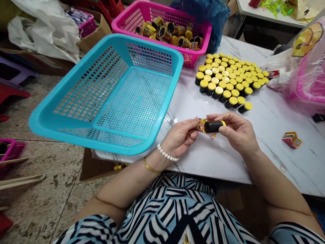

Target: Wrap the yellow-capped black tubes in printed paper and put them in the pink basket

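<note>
The right hand (236, 132) pinches a black tube (212, 126), its long axis pointing left into the printed label (202, 127) that the left hand (180, 137) pinches.

Our right hand (236, 131) grips black tube (212, 126) with yellow cap; our left hand (180, 136) pinches colored paper (202, 128) against it. Blue basket (147, 44) stands left on white table (269, 142), capped tubes (228, 76) ahead.

This room is working as a small packing workshop: a marble-topped table (275, 142) is holding rows of yellow-capped tubes (225, 78), blue and pink plastic baskets (91, 84) are standing ready, and cardboard boxes (93, 32) and plastic bags (43, 34) are crowding the speckled stone floor (48, 193).
</note>
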Available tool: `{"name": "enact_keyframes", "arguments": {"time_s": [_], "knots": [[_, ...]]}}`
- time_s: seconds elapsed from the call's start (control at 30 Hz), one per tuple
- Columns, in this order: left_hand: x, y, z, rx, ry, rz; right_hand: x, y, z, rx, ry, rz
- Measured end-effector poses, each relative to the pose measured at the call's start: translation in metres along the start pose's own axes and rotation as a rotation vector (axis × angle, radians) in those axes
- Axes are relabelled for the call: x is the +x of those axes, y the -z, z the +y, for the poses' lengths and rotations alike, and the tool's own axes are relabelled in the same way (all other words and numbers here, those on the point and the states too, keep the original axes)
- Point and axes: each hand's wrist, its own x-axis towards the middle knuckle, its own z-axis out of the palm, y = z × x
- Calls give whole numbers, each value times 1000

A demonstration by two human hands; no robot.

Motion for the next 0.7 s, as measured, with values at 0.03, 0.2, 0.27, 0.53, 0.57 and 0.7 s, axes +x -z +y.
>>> {"name": "enact_keyframes", "arguments": {"time_s": [0.03, 0.2, 0.27, 0.53, 0.57, 0.7], "knots": [[1, 0, 0, -14, 6, 5, 0, -1, 0, -10, -3, 19], [3, 3, -2, -59, 21, 25, -7, -8, -2, -144, 57, 116], [3, 4, -3, -68, 17, 15, -11, -12, -4, -204, 94, 97], [2, 5, -7, -8, -34, -30, -21, -18, -1, -474, 209, 182], [2, 6, -8, 12, -50, -38, -21, -19, 2, -495, 235, 192], [2, 11, -13, 80, -105, -13, -18, -16, 10, -503, 274, 145]]}}
